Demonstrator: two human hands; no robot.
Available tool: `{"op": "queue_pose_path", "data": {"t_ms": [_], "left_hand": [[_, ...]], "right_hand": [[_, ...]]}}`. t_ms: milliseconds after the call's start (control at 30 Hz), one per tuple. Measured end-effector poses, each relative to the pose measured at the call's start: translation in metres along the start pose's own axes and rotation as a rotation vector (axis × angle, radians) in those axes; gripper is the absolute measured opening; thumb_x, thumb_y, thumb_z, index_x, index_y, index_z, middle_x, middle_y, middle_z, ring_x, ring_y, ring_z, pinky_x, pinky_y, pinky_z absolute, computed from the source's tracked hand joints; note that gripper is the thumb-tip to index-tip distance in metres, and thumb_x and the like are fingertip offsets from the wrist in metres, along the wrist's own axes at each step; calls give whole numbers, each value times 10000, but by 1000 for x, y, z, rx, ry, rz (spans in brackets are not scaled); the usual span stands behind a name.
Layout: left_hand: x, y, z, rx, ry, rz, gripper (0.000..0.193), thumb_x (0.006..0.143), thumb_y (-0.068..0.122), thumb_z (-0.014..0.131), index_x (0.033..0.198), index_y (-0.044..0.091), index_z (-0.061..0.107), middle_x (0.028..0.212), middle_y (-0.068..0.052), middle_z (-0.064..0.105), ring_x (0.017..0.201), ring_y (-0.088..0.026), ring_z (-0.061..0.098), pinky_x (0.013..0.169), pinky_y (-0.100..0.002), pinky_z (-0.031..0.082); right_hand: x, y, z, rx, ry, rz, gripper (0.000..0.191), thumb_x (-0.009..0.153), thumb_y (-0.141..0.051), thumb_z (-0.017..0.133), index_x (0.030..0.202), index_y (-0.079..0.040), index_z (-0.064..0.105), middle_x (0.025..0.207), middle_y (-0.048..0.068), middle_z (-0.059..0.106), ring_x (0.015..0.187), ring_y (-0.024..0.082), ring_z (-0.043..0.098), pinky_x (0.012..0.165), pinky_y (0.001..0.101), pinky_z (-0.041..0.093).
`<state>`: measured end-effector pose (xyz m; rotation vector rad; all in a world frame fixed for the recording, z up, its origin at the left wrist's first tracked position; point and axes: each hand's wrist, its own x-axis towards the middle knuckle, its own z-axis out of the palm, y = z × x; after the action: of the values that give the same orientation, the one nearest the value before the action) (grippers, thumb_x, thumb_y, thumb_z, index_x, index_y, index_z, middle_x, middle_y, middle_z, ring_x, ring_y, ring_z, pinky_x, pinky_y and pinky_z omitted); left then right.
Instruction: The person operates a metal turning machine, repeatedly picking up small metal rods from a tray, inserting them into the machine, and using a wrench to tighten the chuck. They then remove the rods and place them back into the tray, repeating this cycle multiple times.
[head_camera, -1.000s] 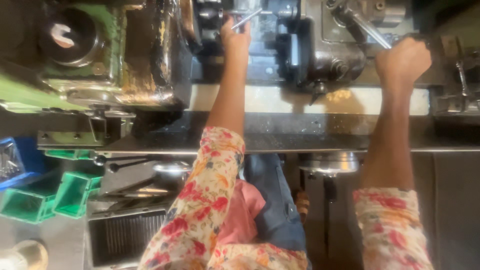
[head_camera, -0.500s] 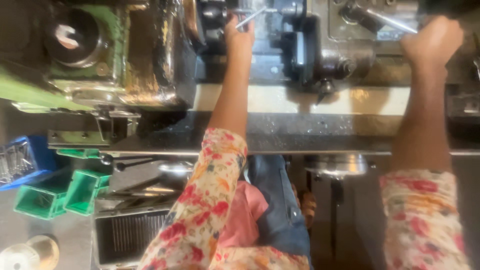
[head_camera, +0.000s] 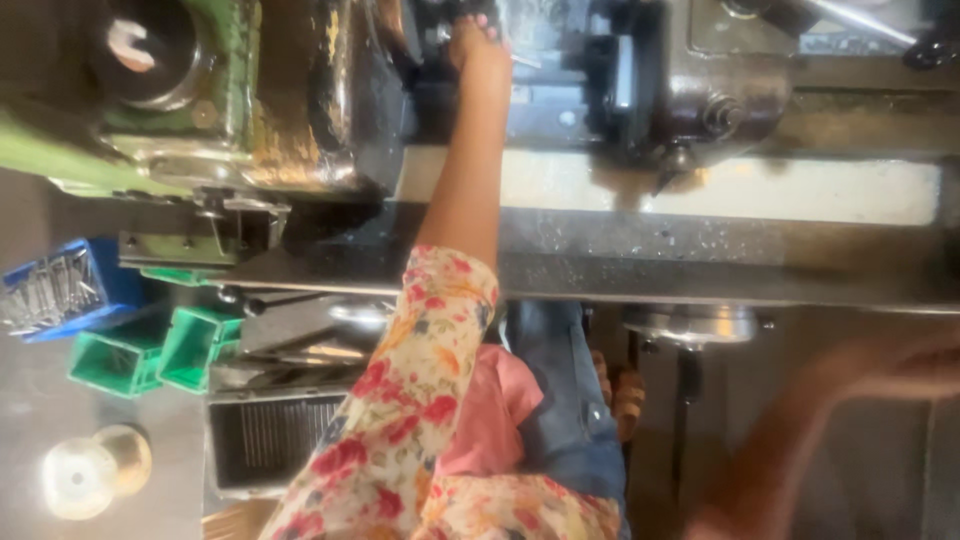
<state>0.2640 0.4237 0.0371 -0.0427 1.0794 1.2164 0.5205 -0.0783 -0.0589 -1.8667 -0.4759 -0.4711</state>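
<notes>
One hand — the left hand (head_camera: 480, 55) — is pressed against the lathe (head_camera: 620, 90), grip unclear; the right hand (head_camera: 900, 365) is blurred, empty-looking.

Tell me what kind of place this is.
Probably a metalworking shop. A green lathe-like machine with a long metal bed fills the view, and a blue bin of small metal parts sits beside green bins.
</notes>
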Motion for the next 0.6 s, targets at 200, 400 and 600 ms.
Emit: {"op": "queue_pose_path", "data": {"t_ms": [200, 400, 600], "left_hand": [[-28, 14, -14, 87, -225, 123, 312, 1075, 369, 468, 1112, 97, 617, 867, 43, 547, 752, -133, 474, 626, -371, 368], [-110, 83, -91, 220, -542, 379, 373, 1100, 364, 421, 1144, 47, 613, 718, 28, 453, 584, -107, 377, 465, -294, 301], [-210, 150, -292, 251, -464, 568, 346, 1120, 368, 447, 1202, 73, 608, 708, 45, 449, 492, -55, 350, 363, -242, 280]], "right_hand": [[-139, 33, -13, -572, -940, -58, 262, 1088, -205, 496, 1264, -116, 668, 1227, 206, 704, 1078, 426, 675, 903, 511, 532], [-129, -2, 90, -559, -1038, -75, 266, 1076, -263, 601, 1122, -27, 714, 1044, 228, 733, 995, 404, 708, 890, 513, 565], [-140, -28, 126, -420, -952, -113, 343, 1007, -349, 687, 1168, -47, 705, 1074, 230, 729, 908, 406, 699, 751, 531, 554]]}}
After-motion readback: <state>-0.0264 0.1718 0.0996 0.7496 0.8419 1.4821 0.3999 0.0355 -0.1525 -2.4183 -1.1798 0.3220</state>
